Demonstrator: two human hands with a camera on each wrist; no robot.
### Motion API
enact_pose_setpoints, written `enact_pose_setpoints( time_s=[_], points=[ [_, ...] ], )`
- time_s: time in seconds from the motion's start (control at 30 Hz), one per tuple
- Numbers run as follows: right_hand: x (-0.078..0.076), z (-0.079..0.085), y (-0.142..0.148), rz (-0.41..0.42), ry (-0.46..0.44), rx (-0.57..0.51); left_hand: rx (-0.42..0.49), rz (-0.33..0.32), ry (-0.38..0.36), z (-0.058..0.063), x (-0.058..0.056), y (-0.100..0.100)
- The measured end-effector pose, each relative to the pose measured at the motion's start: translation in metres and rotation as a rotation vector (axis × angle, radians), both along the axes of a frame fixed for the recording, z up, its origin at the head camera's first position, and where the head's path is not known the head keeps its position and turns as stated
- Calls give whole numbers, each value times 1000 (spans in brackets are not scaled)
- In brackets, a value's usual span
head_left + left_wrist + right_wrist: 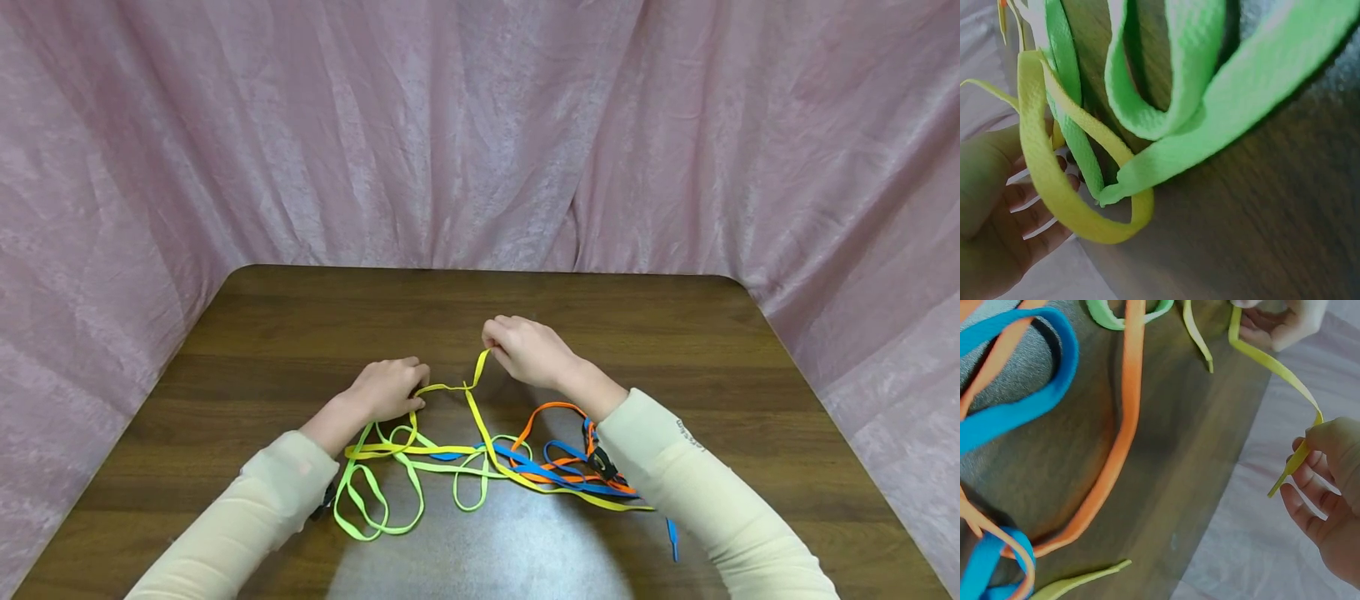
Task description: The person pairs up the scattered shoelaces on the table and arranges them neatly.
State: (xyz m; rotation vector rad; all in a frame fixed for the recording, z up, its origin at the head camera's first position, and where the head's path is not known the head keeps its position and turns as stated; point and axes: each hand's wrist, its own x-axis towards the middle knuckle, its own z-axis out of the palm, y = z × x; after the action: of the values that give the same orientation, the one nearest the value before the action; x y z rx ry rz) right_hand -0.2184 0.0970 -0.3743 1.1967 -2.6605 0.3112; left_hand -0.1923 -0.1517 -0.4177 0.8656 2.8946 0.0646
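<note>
Left hand (386, 389) and right hand (528, 350) have hold of the same flat yellow woven lace (1298, 459), above the middle of the brown wood-grain tabletop (322, 333). On the right and farther off, thumb and forefinger pinch it just short of its narrow tip, the other fingers loosely bent; on the left, the thumb and fingers appear to pinch it, the spare fingers half curled with gaps between them. Between the hands the lace bends slackly and, in the right wrist view, runs clear of the others. Care is needed nearer the left hand: a yellow loop (1032, 100) seems to have a fold of the flat light-green lace (1172, 153) lying through it, so a hard pull would probably drag both. Better to draw gently with the right hand, let the left feed slack, and ease the green fold out first. The flat blue lace (1016, 422) and flat orange lace (1130, 369) lie overlapped to the near right, by the right sleeve; lifting rather than sweeping sideways should avoid catching them. Whether the yellow is knotted anywhere, I cannot tell.
</note>
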Motion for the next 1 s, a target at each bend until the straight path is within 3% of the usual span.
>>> enact_pose_setpoints(
  time_s=[0.33,0.63,1.0],
  points=[
    [-4,4,19,-34,-4,-37,67,-32,30,-1,5,-7],
    [-2,-10,46,-71,-55,-8,141,-4,-31,7,13,-11],
    [-5,-14,74,-138,-78,-17,149,-23,33,13,18,-21]
  ],
)
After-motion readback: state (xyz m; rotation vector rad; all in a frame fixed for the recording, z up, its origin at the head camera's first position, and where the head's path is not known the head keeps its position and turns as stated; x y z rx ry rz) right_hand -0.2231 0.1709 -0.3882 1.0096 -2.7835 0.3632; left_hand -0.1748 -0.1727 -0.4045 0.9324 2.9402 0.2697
